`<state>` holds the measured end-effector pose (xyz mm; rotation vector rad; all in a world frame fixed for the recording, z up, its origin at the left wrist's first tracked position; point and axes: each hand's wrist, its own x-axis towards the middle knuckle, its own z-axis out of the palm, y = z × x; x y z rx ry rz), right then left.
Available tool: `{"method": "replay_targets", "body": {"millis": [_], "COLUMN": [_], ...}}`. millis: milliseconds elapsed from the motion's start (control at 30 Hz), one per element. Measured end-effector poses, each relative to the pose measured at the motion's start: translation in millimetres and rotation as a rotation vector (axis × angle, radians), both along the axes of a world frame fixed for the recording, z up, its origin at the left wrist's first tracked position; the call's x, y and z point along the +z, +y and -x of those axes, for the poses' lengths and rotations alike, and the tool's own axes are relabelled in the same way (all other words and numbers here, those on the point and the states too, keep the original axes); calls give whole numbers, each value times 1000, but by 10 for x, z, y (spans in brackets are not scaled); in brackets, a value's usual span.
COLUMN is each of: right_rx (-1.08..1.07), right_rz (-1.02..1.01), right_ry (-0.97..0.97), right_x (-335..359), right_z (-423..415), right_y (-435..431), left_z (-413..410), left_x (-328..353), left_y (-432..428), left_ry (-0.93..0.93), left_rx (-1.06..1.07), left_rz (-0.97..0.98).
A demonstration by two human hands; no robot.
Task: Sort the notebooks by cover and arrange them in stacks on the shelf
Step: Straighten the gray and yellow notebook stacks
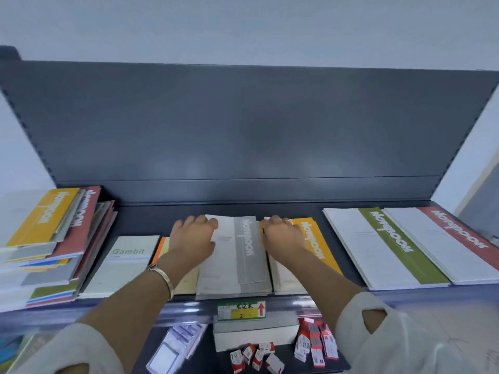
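Alignment seemed your aim: your left grip (193, 234) clasped the grey-banded white paper notebook stack (237, 263) at its far edge; whether your right grip (282, 234) grasped anything, I cannot tell.

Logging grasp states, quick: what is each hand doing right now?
Left hand: grips the grey notebook at its left edge.
Right hand: grips its right edge.

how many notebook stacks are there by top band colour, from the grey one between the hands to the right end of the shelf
grey stack: 1
yellow stack: 1
green stack: 1
red stack: 1
total: 4
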<state>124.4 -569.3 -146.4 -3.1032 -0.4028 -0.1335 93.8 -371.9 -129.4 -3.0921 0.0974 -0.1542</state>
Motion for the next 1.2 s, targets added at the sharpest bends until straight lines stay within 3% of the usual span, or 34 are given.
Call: {"method": "replay_targets", "body": {"millis": [433,667,833,1000,1200], "right_rx": [440,476,420,369,314], "right_rz": [-195,-258,-246,-268,-325], "right_ry": [-130,10,98,146,181], "right_x": [402,464,380,305,298], "right_z": [-160,-178,-206,-241,-294], "right_y": [2085,3361,3835,4060,4289], "left_z": [273,327,297,225,252], "left_x": [324,397,292,141,213], "left_y": [1857,3226,3853,4128,4283], "left_ry": [-234,-119,-19,35,-95], "left_rx": [273,444,670,727,729], "left_rz": [22,82,388,1074,1042]}}
